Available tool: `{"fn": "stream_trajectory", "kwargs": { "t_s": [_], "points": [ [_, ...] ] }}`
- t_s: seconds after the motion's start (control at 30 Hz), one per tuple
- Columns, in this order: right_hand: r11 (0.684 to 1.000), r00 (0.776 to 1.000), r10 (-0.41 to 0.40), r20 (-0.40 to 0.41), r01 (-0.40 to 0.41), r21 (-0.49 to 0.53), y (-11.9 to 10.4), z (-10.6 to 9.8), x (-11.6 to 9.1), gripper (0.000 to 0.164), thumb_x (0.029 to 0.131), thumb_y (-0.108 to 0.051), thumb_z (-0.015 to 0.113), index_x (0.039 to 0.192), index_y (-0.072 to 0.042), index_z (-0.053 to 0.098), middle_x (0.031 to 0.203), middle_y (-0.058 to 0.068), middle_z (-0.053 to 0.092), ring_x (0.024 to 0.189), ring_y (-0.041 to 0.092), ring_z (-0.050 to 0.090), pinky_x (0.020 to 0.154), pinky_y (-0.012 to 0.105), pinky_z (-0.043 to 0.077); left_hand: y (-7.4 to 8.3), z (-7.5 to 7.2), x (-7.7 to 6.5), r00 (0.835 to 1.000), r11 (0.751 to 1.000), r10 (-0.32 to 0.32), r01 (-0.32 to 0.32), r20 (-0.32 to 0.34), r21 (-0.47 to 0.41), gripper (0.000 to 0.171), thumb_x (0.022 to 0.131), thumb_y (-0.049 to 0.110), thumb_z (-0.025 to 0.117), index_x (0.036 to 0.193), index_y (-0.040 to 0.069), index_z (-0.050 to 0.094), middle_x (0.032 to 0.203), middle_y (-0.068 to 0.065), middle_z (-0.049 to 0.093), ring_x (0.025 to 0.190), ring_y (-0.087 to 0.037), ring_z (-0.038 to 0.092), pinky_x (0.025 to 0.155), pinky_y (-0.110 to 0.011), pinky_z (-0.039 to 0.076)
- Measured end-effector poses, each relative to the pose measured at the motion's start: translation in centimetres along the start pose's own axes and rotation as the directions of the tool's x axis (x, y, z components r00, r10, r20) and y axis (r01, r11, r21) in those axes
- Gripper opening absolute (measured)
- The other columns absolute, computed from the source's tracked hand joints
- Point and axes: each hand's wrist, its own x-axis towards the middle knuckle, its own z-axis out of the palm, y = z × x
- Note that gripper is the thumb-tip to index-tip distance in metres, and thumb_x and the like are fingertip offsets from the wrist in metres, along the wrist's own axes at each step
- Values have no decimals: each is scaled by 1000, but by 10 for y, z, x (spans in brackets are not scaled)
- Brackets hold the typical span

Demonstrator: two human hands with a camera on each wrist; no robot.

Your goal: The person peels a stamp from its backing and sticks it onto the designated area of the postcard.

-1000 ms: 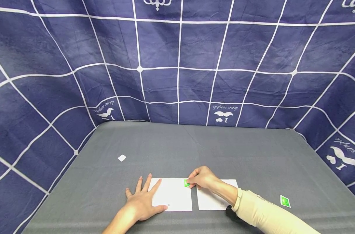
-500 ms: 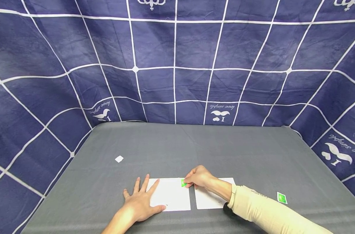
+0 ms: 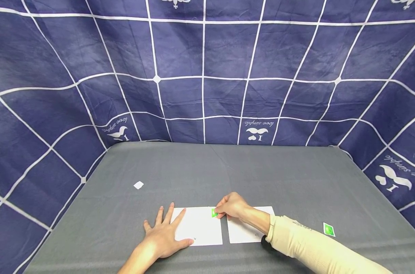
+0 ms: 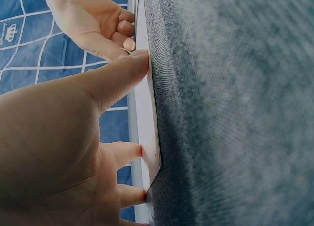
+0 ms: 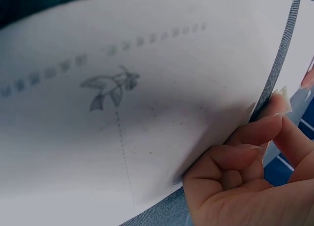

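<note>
My left hand (image 3: 162, 238) lies with fingers spread on the left edge of a white postcard (image 3: 202, 230) and the cloth beside it. In the left wrist view its thumb and fingertips rest on the card. My right hand (image 3: 235, 206) pinches a small green stamp (image 3: 214, 213) at that card's top right corner. The stamp's toothed white edge (image 5: 284, 99) shows between thumb and fingers in the right wrist view. Below the right wrist lies a second postcard (image 3: 241, 230), partly covered. A bird drawing (image 5: 110, 86) and a dotted line are printed on it.
Another green stamp (image 3: 328, 229) with a white border lies to the right of my forearm. Toward the back left is a small white paper square (image 3: 138, 185). Grey cloth (image 3: 180, 171) covers the table, with a blue checked curtain (image 3: 228, 95) behind.
The head view has shifted slightly, moving the whole scene a little left. My right hand keeps the stamp at the card's corner, and my left hand stays spread in place.
</note>
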Motion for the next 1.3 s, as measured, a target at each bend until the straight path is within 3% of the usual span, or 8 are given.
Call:
{"fn": "stream_trajectory", "kwargs": {
  "t_s": [0.6,0.87,1.3],
  "points": [
    [997,998,-53,-38,51,-49,3,3,-1,6,81,-3,71,78,-2,66,61,4,66,57,10,63,47,18,37,1,0,1,1000,1000,-6,6,-8,12,89,76,65,65,147,19,37,153,-20,22,136,-50,15,87,-81,13],
    [991,994,-92,-64,85,-106,3,4,-3,10,80,-5,72,74,-5,65,58,2,65,55,9,62,48,18,31,1,0,1,1000,1000,-9,9,-4,12,89,76,65,65,147,18,37,153,-20,21,136,-50,15,88,-81,12],
    [980,991,-105,-85,89,-177,6,5,-4,14,81,-11,74,76,-9,61,54,-1,63,56,11,61,55,27,32,0,0,2,1000,1000,-8,8,-4,5,90,76,65,65,147,18,38,153,-21,22,136,-51,15,87,-81,11]
  ]
}}
